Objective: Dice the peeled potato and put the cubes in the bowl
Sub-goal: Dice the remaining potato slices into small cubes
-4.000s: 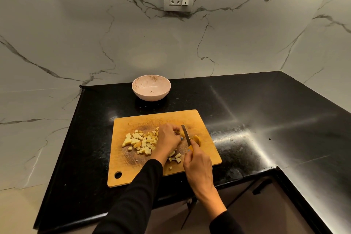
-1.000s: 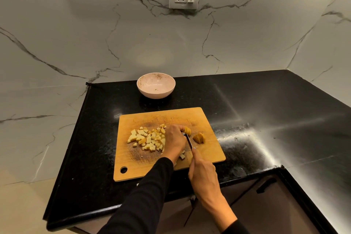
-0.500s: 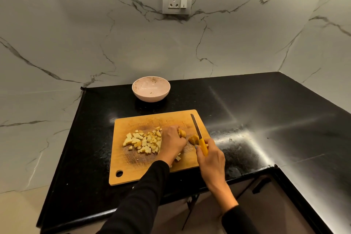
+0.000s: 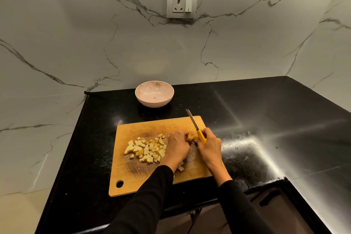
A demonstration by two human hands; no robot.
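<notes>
- Counter: black and glossy, set into a marble-clad wall corner.
- Board: wooden, near the counter's front edge, left of centre; hanging hole at its front-left corner.
- Cubes: pale diced pile on the left half of the board, just left of the left hand; a few loose ones lie by that wrist toward the front edge.
- Bowl: pink, upright, at the back edge of the counter behind the board, well apart from the cubes; no cubes visible in it.
- Left hand: black-sleeved forearm crosses the board's front edge; back of the hand faces up, fingers curled down onto the potato piece at the board's right-centre. Exact grip is hidden.
- Right hand: comes in over the board's right edge; fingers clamped round the yellow handle of the knife.
- Knife blade: points away toward the board's back-right corner, tip just past the back edge, raised off the potato piece.
- Socket: white, on the wall above the bowl.
</notes>
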